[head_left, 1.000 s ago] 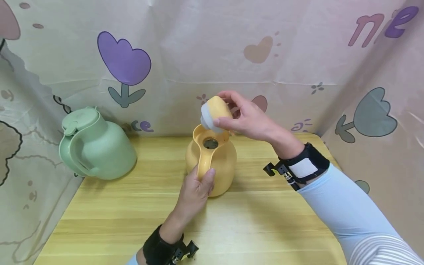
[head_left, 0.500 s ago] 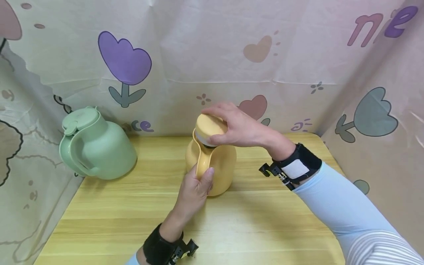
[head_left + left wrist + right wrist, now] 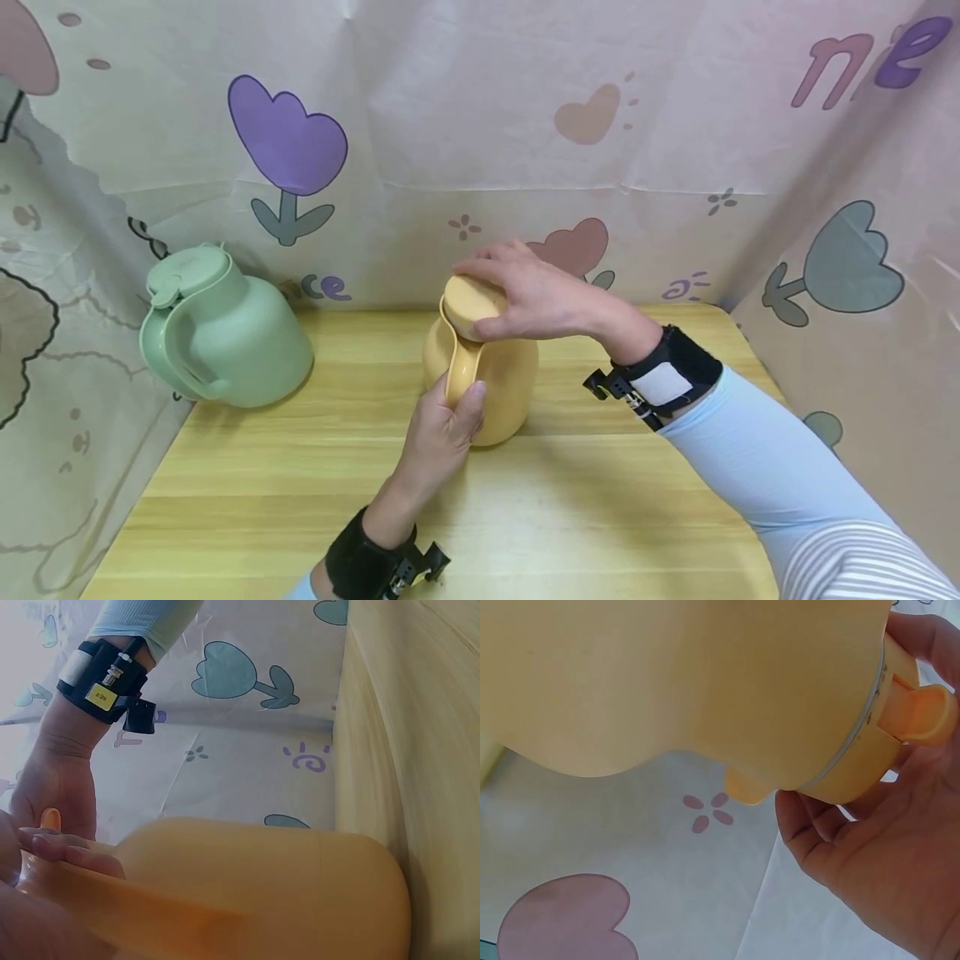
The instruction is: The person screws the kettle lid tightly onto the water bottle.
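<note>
In the head view, the yellow jug (image 3: 512, 387) is standing on the table (image 3: 600, 517); the left hand (image 3: 442, 425) is gripping its handle (image 3: 462, 367), while the right hand (image 3: 528, 292) is pinching the lid (image 3: 468, 302), which is sitting in the jug's top. The left wrist view is showing closed fingers holding the handle. In the right wrist view, partly spread fingers are gripping the lid. Lid fitting seems to be underway; next probably calls for firm turning.
</note>
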Demonstrator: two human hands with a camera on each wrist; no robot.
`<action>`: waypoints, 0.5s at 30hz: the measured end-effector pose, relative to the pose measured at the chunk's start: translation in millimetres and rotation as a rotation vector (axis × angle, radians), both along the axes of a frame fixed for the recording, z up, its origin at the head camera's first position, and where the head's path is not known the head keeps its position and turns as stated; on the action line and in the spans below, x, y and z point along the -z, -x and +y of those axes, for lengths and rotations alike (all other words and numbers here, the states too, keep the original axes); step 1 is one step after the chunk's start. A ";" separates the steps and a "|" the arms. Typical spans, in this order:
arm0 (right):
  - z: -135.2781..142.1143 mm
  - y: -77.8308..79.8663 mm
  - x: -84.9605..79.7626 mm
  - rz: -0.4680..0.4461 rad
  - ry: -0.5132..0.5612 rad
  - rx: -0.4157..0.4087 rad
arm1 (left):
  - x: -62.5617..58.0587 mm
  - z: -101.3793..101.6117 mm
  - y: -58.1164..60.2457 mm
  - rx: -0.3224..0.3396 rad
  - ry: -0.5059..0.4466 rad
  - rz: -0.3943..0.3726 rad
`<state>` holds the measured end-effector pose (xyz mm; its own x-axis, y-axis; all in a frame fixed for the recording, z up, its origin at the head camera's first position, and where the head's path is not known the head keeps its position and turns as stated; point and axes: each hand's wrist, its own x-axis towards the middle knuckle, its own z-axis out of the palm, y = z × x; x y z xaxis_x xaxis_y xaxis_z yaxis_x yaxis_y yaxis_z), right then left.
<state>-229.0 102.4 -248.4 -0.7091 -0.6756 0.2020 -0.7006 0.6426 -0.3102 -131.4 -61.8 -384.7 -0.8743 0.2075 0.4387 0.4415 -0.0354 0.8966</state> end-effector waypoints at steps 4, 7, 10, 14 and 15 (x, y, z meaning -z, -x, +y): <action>-1.2 1.4 -0.6 -0.001 -0.021 -0.015 | 0.2 -0.5 -0.5 -0.003 0.000 -0.013; -2.4 1.7 -1.1 0.003 -0.035 -0.016 | -0.4 -0.8 -1.1 -0.007 0.001 -0.023; -3.7 1.0 -1.7 0.010 -0.048 -0.012 | -0.7 -1.2 -1.2 -0.006 0.006 -0.024; -5.0 0.7 -2.5 0.018 -0.069 -0.008 | -0.6 -2.3 -0.1 0.008 -0.001 -0.033; -5.1 0.9 -2.8 0.024 -0.075 -0.012 | -0.4 -2.7 0.5 0.015 -0.006 -0.036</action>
<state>-229.9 97.4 -245.7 -0.6964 -0.6979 0.1673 -0.7150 0.6549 -0.2447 -131.9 -64.5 -384.3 -0.8862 0.2184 0.4086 0.4085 -0.0476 0.9115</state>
